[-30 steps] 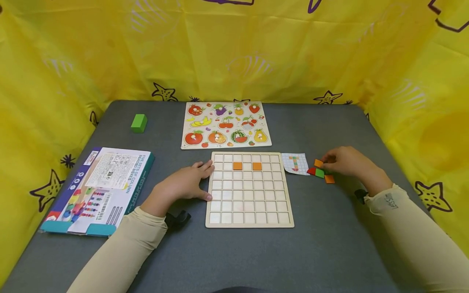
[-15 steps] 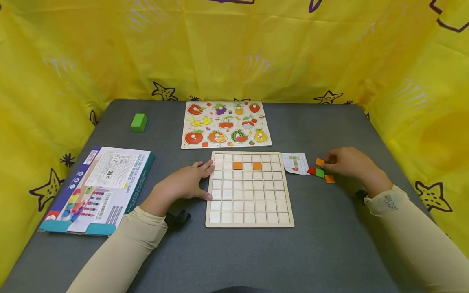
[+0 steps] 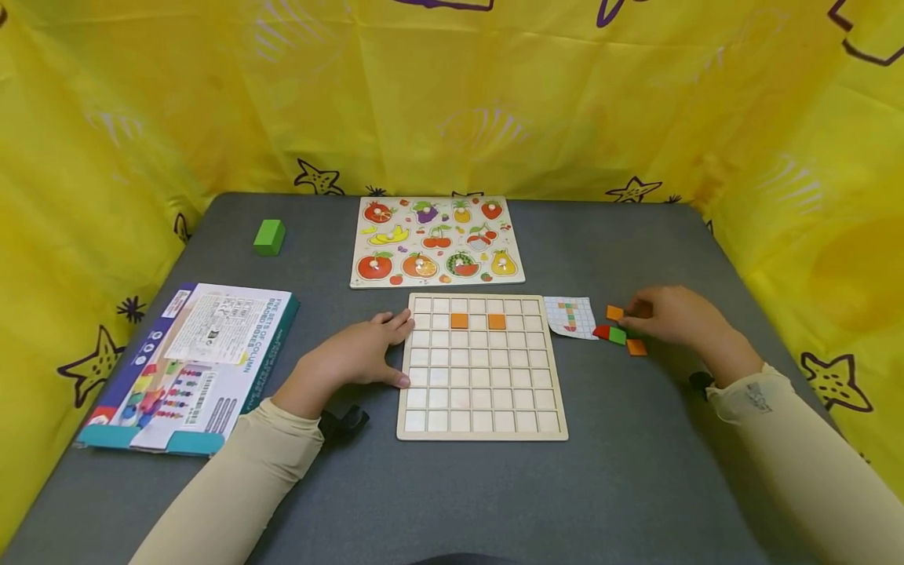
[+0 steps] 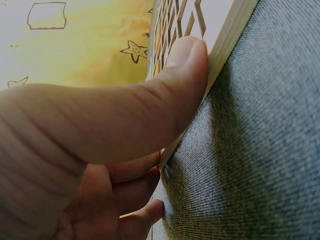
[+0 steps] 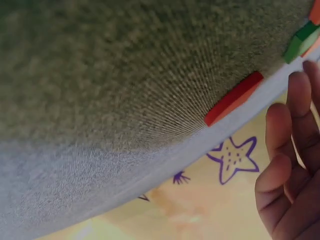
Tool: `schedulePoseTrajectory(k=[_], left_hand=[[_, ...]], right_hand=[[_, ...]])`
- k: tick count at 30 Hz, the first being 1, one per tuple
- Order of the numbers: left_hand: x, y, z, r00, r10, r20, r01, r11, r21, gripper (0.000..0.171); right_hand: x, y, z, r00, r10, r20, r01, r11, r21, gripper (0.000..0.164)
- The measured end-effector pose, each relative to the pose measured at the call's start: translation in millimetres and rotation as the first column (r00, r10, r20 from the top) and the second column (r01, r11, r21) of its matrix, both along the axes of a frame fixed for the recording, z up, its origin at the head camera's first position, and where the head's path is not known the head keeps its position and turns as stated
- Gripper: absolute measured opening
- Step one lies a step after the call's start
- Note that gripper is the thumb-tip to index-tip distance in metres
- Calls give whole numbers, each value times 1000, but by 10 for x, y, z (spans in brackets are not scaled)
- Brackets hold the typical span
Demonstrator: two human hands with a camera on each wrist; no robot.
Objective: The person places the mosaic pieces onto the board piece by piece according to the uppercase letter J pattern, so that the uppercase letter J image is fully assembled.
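A wooden grid board [image 3: 469,434] lies flat on the table, with two orange square tiles [image 3: 459,321] in its second row. My left hand [image 3: 356,349] rests against the board's left edge, fingers spread; in the left wrist view the thumb [image 4: 185,65] lies on the rim. To the board's right, my right hand [image 3: 667,314] pinches the edge of an orange tile [image 3: 614,313] between thumb and index finger. Close by lie a red piece [image 3: 602,332], a green tile [image 3: 617,336] and another orange tile [image 3: 637,348]. In the right wrist view the pinching fingertips are out of sight.
A small paper card [image 3: 570,317] with a coloured grid pattern touches the board's right side. Behind stands a fruit puzzle board [image 3: 438,242]. At left are a boxed toy [image 3: 191,361] and a green block [image 3: 269,238]. Yellow cloth [image 3: 452,94] encloses the table.
Hardly anything differs. Both hands stay in place; the orange tile at the right fingertips shifts only slightly.
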State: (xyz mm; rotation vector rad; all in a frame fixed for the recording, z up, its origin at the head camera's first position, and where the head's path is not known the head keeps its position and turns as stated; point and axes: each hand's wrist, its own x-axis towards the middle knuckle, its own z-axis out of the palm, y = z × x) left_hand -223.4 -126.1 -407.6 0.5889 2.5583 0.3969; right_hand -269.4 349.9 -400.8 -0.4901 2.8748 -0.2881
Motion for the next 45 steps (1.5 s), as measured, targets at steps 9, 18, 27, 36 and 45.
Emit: schedulePoseTrajectory(k=[9, 18, 27, 36, 45], left_hand=[[5, 1, 8, 1000, 5, 7, -5, 1000, 4, 98], [-2, 2, -6, 1000, -5, 2, 5, 1000, -3, 99], [-18, 14, -7, 1000, -1, 1, 1, 1000, -13, 101], [-1, -5, -17, 1000, -5, -10, 5, 1000, -5, 100], [4, -8, -6, 1000, -4, -12, 4, 1000, -4, 99]], right_hand=[[106, -21, -13, 996, 85, -8, -85, 996, -9, 28], [134, 47, -57, 996, 84, 19, -83, 996, -40, 21], [118, -95, 79, 991, 107, -82, -112, 992, -56, 20], [-102, -1146, 52, 941, 295, -164, -312, 946, -91, 14], [-214, -1874, 22, 903, 414, -115, -422, 905, -57, 10]])
